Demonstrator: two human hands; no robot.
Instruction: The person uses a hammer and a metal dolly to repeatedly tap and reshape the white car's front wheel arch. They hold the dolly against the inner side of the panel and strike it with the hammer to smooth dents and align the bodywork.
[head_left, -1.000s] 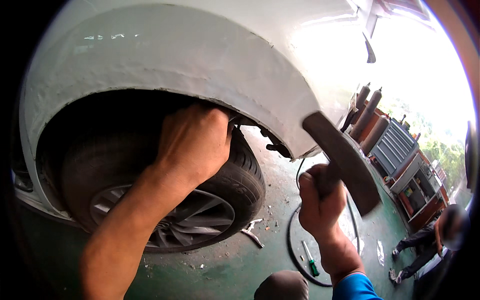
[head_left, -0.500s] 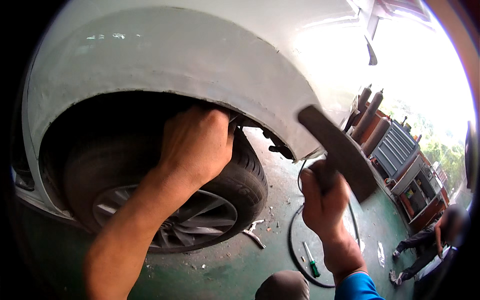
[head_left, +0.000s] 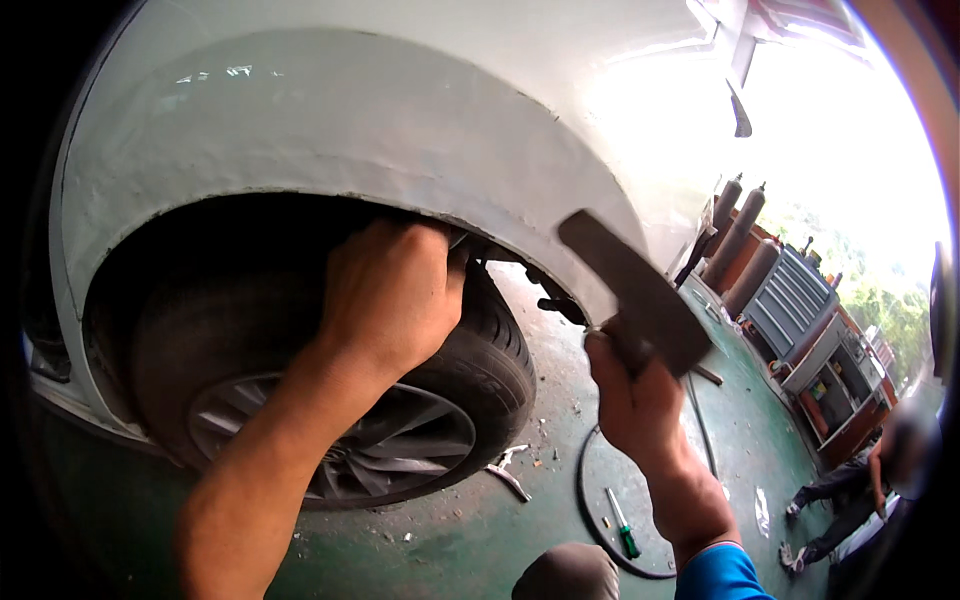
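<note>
The white painted metal fender arches over the wheel well, a duller, greyish band following its opening; along that edge the surface looks wavy and the lip chipped, so the shaping seems partly done at best, with the uneven lip left, though how much is finished cannot be told. The dark hammer with a long, blocky head is held up before the fender's right end, apparently clear of it. The right hand has its fingers clamped around the handle, just below the head. The left hand reaches up under the arch, knuckles near the lip; its fingertips are hidden, so whether they grip anything cannot be told. Beneath it sits the black rubber tyre on a grey spoked wheel. Farther out, a green-handled screwdriver lies on the green floor, beside a looped black hose or cable.
</note>
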